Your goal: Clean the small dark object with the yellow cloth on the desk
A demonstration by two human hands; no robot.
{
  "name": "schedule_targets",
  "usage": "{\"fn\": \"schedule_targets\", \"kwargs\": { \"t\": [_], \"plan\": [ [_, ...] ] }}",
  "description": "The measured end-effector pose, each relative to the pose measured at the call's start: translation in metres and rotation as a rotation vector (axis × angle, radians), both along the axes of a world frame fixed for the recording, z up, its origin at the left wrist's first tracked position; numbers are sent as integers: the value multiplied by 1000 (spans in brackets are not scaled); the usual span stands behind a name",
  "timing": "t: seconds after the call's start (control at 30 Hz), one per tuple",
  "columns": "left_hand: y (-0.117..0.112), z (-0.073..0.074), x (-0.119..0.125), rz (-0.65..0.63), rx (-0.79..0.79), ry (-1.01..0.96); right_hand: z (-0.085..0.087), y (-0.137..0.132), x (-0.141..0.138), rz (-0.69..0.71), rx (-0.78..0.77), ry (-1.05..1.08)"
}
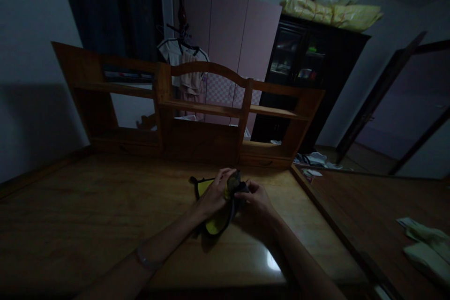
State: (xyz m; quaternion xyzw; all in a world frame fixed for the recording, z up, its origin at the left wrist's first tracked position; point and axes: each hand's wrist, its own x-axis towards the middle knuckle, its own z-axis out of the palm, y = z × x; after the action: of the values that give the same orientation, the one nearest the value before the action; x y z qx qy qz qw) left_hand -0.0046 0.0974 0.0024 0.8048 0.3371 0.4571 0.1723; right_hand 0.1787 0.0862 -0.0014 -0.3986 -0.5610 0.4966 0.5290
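A soft yellow fabric piece with black edging (217, 225), like a small bag or pouch, is held just over the wooden desk (147, 215). My left hand (216, 197) is closed on its upper part, with a bracelet on the wrist. Beside it, my right hand (258, 199) pinches the dark edge of the same piece. Between the hands a dark, slightly shiny fold (234, 180) sticks up; I cannot make out what it is. The room is dim, and the fingertips are partly hidden by the fabric.
A wooden shelf unit (202, 108) with open compartments and drawers stands along the desk's far edge. To the right, beyond a raised edge, pale folded cloth (427, 248) lies on a wooden surface. Pink wardrobes (228, 33) and a dark cabinet (298, 61) stand behind.
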Motion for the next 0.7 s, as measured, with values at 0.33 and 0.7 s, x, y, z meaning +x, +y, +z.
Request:
{"fn": "schedule_targets", "kwargs": {
  "t": [0.33, 0.7],
  "plan": [
    [8, -5, 0, 45, 59, -96, 6, -3, -4, 114, 38, -89],
    [5, -3, -1, 83, 66, -166, 6, -7, -5, -70, 535, -399]
  ]
}}
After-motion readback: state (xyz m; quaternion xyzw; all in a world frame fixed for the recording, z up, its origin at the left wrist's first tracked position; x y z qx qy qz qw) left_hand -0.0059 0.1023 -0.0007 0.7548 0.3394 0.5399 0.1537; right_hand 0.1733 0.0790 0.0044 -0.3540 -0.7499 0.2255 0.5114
